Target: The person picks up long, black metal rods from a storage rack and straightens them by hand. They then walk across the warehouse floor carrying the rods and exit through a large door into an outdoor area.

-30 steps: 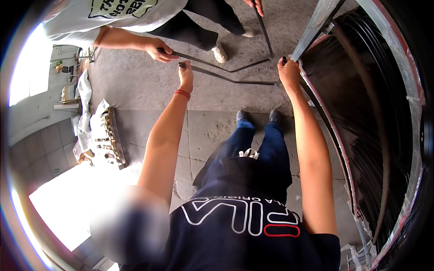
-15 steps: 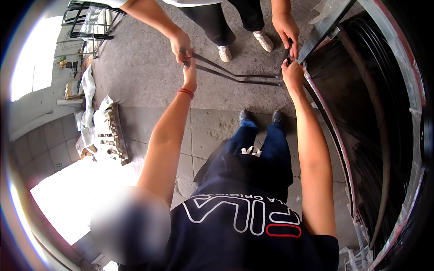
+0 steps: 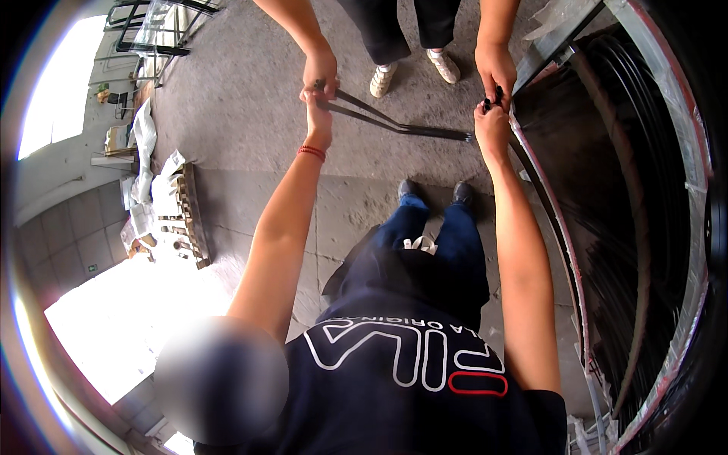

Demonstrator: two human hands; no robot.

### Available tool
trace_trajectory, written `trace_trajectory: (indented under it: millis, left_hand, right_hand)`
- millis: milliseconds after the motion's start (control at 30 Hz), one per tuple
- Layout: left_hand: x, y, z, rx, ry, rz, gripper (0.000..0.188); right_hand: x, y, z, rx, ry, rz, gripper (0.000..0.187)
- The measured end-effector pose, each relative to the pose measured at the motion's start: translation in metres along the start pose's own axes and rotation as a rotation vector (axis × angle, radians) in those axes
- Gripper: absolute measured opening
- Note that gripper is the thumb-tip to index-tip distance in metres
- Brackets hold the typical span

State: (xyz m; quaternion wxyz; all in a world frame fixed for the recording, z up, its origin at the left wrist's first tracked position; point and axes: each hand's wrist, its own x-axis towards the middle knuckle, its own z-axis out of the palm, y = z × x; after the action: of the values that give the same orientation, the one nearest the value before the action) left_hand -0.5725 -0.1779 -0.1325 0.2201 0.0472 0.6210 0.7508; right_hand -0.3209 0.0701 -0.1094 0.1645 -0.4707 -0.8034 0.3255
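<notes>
Two thin black bent metal bars (image 3: 432, 133) stretch between my hands, lying close together along their right part and spread apart at the left. My left hand (image 3: 318, 121), below a red bracelet, is closed on the bars' left end. My right hand (image 3: 491, 123) is closed around the dark right ends, which show just above its fingers. A co-worker faces me. Their one hand (image 3: 319, 70) grips at my left hand, and their other hand (image 3: 497, 70) holds a black end right above my right hand. Fingers overlap there, hiding the exact grips.
At the right stands a large rack with a pale curved rim (image 3: 565, 235), holding many long black strips (image 3: 633, 83). A wooden pallet (image 3: 191, 216) with white wrapping lies at the left. Black metal frames (image 3: 155, 49) stand far left. The co-worker's shoes (image 3: 384, 79) are on the concrete floor.
The bars' right portions have come closer together. The co-worker's hands have shifted slightly right, and their right-side hand has moved down closer to mine. My hands stay nearly in place.
</notes>
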Motion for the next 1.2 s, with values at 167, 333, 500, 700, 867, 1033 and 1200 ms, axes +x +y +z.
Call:
trace_trajectory:
  millis: [167,333,500,700,867,1033,1200]
  left_hand:
    - [-0.006,-0.001,-0.01,-0.11,-0.054,-0.054,0.043]
    - [-0.023,0.016,0.004,-0.043,0.133,-0.36,0.051]
    - [-0.029,0.012,-0.005,0.003,0.099,-0.392,0.054]
    - [-0.051,0.029,0.001,0.28,-0.178,-0.063,0.062]
    - [-0.058,0.023,-0.01,0.614,0.032,0.203,0.053]
    - [-0.068,0.01,-0.034,0.701,0.13,0.257,0.047]
    - [-0.08,0.014,-0.048,0.564,-0.005,0.11,0.031]
  right_hand:
    - [-0.008,-0.009,-0.012,0.066,0.063,-0.04,0.023]
    - [-0.015,0.004,-0.007,0.162,0.036,-0.02,0.028]
    - [-0.026,-0.009,-0.019,0.156,0.066,-0.029,0.031]
    - [-0.03,-0.01,-0.017,-0.024,0.038,0.016,0.03]
    - [-0.017,0.008,-0.001,0.148,0.038,-0.001,0.025]
    - [-0.021,-0.022,-0.024,0.184,-0.033,-0.043,0.02]
    - [-0.027,-0.004,-0.027,0.139,-0.142,-0.16,0.019]
